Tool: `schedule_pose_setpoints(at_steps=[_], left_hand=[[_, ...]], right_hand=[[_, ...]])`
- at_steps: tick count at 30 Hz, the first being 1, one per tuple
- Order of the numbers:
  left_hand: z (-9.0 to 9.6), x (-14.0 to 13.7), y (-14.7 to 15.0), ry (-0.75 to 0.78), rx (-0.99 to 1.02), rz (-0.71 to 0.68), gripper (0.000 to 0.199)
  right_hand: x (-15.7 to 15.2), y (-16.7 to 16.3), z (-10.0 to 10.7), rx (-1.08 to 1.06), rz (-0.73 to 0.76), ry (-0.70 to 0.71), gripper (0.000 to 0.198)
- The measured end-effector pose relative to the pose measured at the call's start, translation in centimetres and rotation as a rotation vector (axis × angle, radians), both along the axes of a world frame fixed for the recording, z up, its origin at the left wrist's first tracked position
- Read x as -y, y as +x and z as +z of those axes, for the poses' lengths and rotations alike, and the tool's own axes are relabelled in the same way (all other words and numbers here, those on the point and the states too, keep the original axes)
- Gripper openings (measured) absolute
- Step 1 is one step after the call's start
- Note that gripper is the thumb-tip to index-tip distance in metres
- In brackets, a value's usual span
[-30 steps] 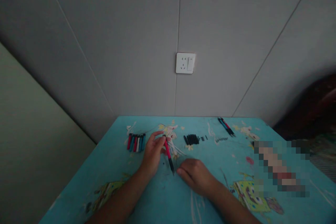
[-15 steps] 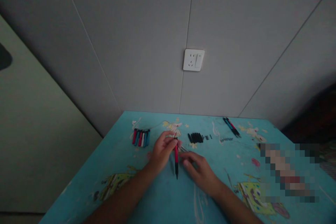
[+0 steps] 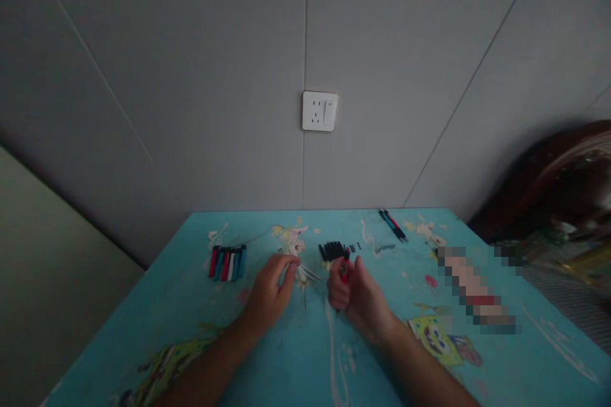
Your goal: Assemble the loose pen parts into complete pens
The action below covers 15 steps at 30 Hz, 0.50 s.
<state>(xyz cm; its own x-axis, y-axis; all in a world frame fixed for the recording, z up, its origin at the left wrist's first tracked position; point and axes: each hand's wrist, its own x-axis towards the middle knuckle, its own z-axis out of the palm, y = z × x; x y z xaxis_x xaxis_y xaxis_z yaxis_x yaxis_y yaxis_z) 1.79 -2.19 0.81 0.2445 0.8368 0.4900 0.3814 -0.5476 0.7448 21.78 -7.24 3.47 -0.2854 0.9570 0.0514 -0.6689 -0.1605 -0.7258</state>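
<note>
Right of the white sticks (image 3: 309,273), the right hand (image 3: 360,297) is gripping the red pen (image 3: 344,270), while left of them the left hand (image 3: 271,285) is curling, its hold unclear.

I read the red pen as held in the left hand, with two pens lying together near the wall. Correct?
Not quite: the head view shows the red pen in the right hand. Two pens do lie together near the wall.
</note>
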Motion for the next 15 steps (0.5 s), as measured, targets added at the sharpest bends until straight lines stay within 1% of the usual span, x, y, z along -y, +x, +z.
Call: schedule_pose_setpoints(at_steps=[2,3,6,11,15], left_hand=[[-0.8,-0.8,-0.3,0.055,-0.078,-0.007,0.019],[-1.2,-1.1,-0.3,0.068,-0.103,-0.012,0.019],[-1.9,-1.2,-0.2,0.1,-0.16,-0.028,0.019],[-2.1,-0.9,-0.1,0.182,-0.232,-0.067,0.019],[-2.4,-1.0,-0.2,0.171,-0.288,-0.114,0.019]], right_hand=[[-0.3,0.9,0.2,-0.151,0.025,-0.034,0.062],[-0.4,1.3,0.1,-0.189,0.036,-0.038,0.065],[-0.5,1.8,-0.1,-0.24,0.035,-0.043,0.062],[-0.3,1.3,0.1,-0.237,-0.007,-0.052,0.06],[-0.2,0.9,0.1,-0.198,-0.021,-0.026,0.053]])
